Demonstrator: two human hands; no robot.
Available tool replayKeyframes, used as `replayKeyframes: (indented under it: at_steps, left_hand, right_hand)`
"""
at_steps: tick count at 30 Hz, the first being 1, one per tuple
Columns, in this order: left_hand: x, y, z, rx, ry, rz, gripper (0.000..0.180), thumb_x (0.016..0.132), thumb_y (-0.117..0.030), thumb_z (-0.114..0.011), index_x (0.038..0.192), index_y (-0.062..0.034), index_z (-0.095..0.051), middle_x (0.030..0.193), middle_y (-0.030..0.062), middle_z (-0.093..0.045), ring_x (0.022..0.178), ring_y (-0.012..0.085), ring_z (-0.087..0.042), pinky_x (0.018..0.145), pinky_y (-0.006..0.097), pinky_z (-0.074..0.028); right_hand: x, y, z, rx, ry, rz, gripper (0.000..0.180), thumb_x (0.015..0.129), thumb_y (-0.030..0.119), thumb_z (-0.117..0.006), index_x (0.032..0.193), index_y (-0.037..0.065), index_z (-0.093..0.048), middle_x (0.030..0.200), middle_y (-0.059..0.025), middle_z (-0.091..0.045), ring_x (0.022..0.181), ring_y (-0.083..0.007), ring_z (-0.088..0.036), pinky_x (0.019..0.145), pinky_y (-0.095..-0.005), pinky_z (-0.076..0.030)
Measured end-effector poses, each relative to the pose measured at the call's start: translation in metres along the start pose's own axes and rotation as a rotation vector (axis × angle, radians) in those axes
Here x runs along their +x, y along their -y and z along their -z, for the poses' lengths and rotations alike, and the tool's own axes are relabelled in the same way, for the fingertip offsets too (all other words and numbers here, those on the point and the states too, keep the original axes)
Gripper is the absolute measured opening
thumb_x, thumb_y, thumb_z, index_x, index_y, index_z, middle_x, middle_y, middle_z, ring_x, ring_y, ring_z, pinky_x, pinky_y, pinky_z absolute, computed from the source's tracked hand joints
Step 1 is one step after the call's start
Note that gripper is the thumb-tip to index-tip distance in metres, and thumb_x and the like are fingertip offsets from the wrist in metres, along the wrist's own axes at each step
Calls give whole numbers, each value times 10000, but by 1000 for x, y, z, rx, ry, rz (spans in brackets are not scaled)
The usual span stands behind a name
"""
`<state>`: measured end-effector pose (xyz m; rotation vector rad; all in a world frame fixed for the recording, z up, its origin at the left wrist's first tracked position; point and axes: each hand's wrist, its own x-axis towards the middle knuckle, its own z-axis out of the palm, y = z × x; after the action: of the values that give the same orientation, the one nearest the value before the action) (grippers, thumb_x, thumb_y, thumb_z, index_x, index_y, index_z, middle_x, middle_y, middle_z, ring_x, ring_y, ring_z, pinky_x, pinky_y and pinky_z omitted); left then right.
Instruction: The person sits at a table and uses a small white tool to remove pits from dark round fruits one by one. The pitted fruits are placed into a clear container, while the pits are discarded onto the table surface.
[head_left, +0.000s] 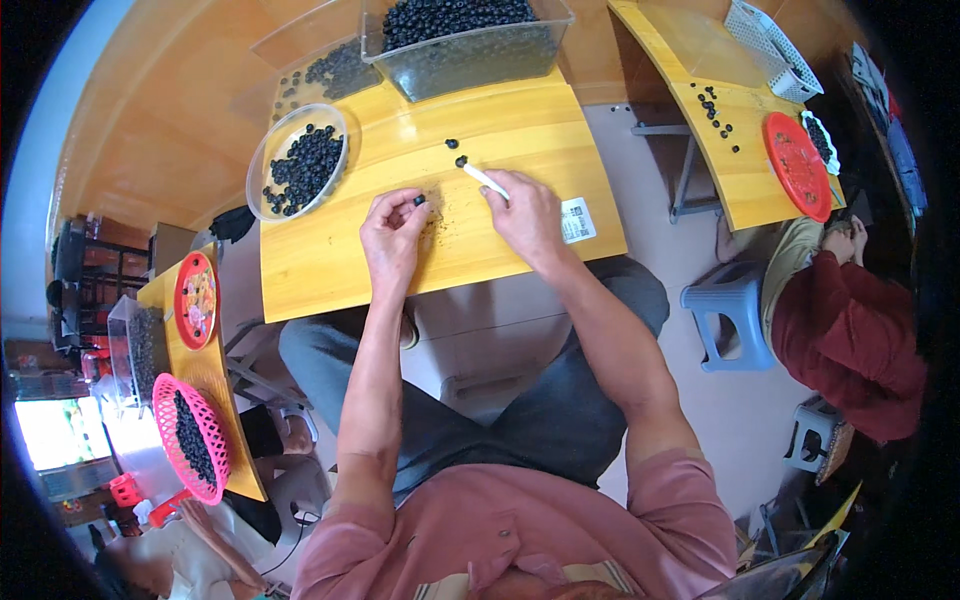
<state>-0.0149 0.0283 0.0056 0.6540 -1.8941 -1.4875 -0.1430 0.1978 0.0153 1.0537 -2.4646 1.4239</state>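
Note:
My left hand [390, 232] pinches a small black, round, bead-like piece [419, 200] between thumb and fingertips, just above the yellow wooden table [330, 250]. A slim white pen-shaped tool [487, 182] is gripped in my right hand [527, 222]. The tool's far end meets a second black piece [461, 161] on the tabletop; whether it is stuck to it I cannot tell. One more black piece [452, 143] lies just beyond. Brown crumbs [437, 225] are scattered between my hands. A white printed card [578, 219] lies right of my right hand.
A clear round bowl [256, 185] of black pieces stands at the table's left. Behind it sits a large clear bin [470, 75] full of them. Other people work at side tables, with a red tray [797, 165] right and a pink basket [170, 450] left.

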Motion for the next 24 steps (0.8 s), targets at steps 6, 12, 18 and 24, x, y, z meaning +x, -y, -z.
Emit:
replayKeyframes:
  at_steps: [6,12,18,24]
  left_hand:
    - [-6,6,-2,82,-23,0,171,921,15,-780,1091,22,-760,1005,28,-657,859,89,-612,794,232,-509]
    - [-9,8,-7,-53,-38,27,160,952,21,-753,1112,21,-751,1026,23,-666,883,92,-620,827,240,-528]
    - [-2,22,-1,-31,-7,-80,248,1003,14,-702,1248,23,-741,1123,44,-678,933,101,-634,878,256,-548]
    - [1,17,-2,42,-21,-53,218,1029,-32,-689,1233,41,-721,1137,66,-695,979,134,-673,885,283,-563]
  right_hand:
    - [-11,6,-1,-57,108,49,221,947,149,-719,1151,73,-757,991,-150,-762,880,-366,-744,774,-483,-598]
    - [-14,4,-2,-96,115,98,233,923,150,-733,1147,91,-759,958,-133,-757,847,-345,-747,747,-466,-603]
    - [-13,5,-4,-168,140,87,219,944,207,-717,1128,96,-758,935,-118,-752,831,-346,-754,726,-493,-601]
    - [-11,8,0,-122,146,57,194,961,209,-701,1098,80,-747,934,-130,-747,845,-360,-754,752,-506,-601]
